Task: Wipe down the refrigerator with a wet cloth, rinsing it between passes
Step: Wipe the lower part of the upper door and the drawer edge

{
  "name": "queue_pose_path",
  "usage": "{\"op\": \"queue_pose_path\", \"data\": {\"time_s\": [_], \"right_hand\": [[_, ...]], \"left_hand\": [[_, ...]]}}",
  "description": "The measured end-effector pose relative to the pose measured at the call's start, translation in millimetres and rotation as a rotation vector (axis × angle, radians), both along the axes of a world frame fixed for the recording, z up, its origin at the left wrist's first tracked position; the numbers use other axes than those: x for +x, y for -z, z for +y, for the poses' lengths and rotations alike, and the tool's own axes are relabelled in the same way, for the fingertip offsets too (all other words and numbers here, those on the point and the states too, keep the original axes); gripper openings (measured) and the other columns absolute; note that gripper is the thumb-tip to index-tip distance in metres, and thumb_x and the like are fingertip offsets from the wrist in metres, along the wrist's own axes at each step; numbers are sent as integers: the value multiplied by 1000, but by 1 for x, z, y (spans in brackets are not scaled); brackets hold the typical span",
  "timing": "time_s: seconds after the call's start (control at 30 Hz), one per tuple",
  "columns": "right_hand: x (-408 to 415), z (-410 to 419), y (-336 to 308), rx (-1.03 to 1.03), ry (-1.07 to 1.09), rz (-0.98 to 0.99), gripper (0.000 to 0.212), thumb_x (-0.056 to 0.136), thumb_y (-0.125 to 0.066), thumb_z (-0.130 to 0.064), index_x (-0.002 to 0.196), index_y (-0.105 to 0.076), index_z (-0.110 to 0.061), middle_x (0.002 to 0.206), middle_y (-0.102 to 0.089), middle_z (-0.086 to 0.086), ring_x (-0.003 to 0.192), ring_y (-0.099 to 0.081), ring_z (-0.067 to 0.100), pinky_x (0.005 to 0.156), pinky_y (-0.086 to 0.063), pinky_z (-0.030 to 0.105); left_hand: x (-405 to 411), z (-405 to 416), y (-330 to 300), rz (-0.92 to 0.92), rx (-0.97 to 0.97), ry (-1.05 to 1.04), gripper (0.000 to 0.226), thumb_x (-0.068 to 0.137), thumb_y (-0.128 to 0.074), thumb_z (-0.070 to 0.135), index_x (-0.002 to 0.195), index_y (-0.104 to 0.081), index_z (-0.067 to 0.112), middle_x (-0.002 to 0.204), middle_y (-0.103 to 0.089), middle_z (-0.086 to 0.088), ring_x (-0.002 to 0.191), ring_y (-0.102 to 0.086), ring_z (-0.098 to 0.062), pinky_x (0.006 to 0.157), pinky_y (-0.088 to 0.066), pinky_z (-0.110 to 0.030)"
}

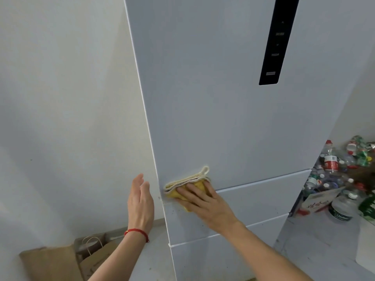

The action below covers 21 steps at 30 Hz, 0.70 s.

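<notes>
Right hand (205,203), cloth (185,184) at refrigerator (203,98) door's lower-left edge.

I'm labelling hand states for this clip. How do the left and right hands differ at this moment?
The right hand presses the yellow cloth flat against the refrigerator door; the left hand holds nothing, apart from the door's edge. The left wrist wears a red string bracelet; the right wrist is bare. Both have straight fingers.

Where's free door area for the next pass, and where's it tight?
Free: door between its left edge and the control strip, above the cloth. Drawer fronts right of the right hand are bare too. Tight: floor at right, crowded with bottles; paper bags at lower left.
</notes>
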State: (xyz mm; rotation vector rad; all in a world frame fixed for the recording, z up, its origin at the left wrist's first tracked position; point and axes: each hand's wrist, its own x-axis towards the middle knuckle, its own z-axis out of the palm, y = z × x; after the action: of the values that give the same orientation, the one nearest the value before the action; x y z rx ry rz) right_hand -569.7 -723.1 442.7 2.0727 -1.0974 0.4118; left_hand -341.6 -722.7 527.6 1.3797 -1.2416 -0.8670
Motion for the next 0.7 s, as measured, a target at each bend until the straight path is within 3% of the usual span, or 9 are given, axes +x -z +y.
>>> {"op": "queue_pose_path", "data": {"time_s": [0.1,0.2,0.33,0.47,0.57,0.7], "right_hand": [[-51,7,-3,-30,73,-4,75,93,-50,-1,161,-32,-27,169,-26,-4,156,-25,23,124,-21,58],[-73,11,-9,-11,96,12,78,91,-42,5,161,-31,-26,169,-27,-2,156,-24,26,124,-17,60],[-38,-5,-21,-16,-41,78,70,99,-28,6,161,-32,-25,169,-26,-3,155,-26,25,124,-20,58],[31,-25,-37,-18,-255,172,53,108,-31,-6,159,-38,-22,169,-25,-5,157,-21,18,126,-23,49],[57,-27,-34,11,-258,211,53,110,-20,-7,159,-36,-16,171,-19,-4,159,-14,18,129,-15,45],[34,-22,-30,11,-290,178,51,110,-29,-6,159,-36,-19,170,-23,-6,158,-17,17,128,-21,44]], "left_hand": [[-5,3,2,-31,2,-20,42,108,-33,26,149,-43,20,148,-51,-8,134,-48,-24,104,-35,-33],[-3,8,4,-27,7,-58,41,109,-33,26,148,-44,18,146,-52,-11,132,-50,-25,105,-38,-37],[5,13,6,-20,16,-107,41,108,-34,27,145,-46,18,142,-55,-12,130,-51,-26,105,-39,-39],[11,15,9,-46,20,-134,38,108,-35,29,141,-50,18,136,-58,-11,126,-53,-26,108,-41,-45],[7,17,8,-52,1,-137,36,107,-38,30,136,-53,16,129,-60,-7,121,-54,-24,99,-43,-39],[-6,20,8,-137,-18,-162,37,104,-44,24,139,-51,15,131,-51,-4,111,-52,-18,94,-39,-33]]}}
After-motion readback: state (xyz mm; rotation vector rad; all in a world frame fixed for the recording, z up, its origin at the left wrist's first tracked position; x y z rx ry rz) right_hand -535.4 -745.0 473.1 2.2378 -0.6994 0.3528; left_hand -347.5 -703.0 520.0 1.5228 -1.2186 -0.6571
